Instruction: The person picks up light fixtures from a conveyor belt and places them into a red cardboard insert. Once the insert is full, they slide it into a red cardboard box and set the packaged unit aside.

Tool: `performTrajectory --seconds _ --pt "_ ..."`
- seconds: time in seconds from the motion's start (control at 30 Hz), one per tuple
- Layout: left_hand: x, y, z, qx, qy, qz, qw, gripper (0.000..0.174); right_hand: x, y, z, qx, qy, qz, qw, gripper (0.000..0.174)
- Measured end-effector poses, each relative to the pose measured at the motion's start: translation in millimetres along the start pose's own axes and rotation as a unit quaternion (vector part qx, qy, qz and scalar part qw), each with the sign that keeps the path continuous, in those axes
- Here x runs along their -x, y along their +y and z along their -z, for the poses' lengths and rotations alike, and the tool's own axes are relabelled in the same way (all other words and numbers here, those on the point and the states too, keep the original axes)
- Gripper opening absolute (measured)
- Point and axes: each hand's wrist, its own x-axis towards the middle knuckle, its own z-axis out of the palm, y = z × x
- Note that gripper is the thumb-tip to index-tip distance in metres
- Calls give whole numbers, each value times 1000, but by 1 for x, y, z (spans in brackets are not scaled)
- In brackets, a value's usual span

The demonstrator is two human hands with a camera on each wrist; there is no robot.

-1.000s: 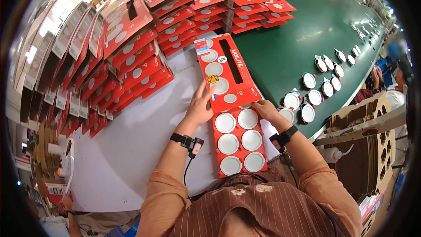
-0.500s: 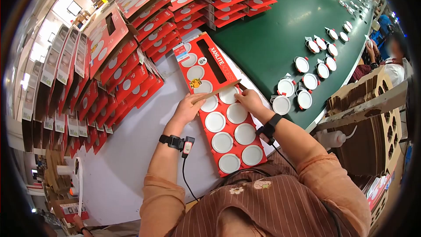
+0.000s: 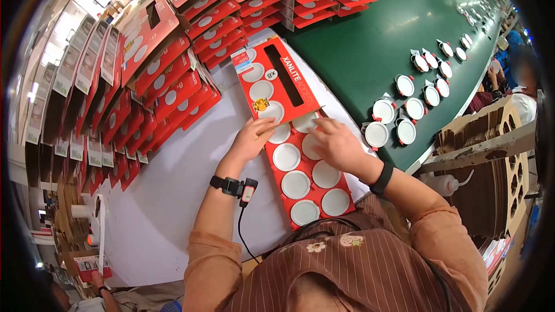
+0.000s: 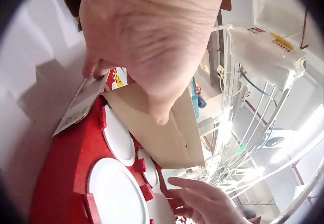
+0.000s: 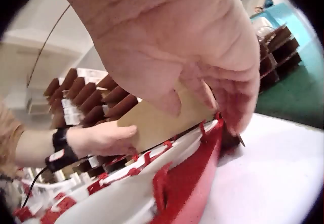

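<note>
A red XANLITE carton lies on the white table, its open end facing me. Out of that end comes a red tray with white round downlights in two rows. My left hand holds the carton's left side at the mouth. Its thumb presses the brown inner face of the raised flap, with the other fingers outside. Over the tray's right edge is my right hand, fingers loosely bent; in the right wrist view its fingertips are right at the tray and carton corner.
Stacks of red cartons stand at the left and back. Loose downlights rest in rows on the green table. Brown cardboard sheets and a white bottle are at the right. Another person's hand shows lower left.
The carton has swung left of where it was, with its end flap raised and more tray showing. My right hand has lifted from the mouth's corner to above the tray's right edge.
</note>
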Motion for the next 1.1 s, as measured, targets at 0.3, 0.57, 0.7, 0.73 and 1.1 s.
performTrajectory --seconds 0.3,0.57,0.7,0.73,1.1 --pt "-5 3 0 93 9 43 995 28 -19 7 -24 2 -23 88 996 44" --pt "0 -60 -44 156 191 23 969 34 -13 63 -32 -244 -25 -316 917 56" --pt "38 -57 -70 333 162 277 887 35 -20 73 -47 -380 -75 -352 852 59" --pt "46 -36 -76 427 143 250 858 35 -20 68 -45 -403 -61 -340 847 57" --pt "33 -15 -98 494 236 210 810 27 -23 69 -37 -275 -58 -295 913 33"
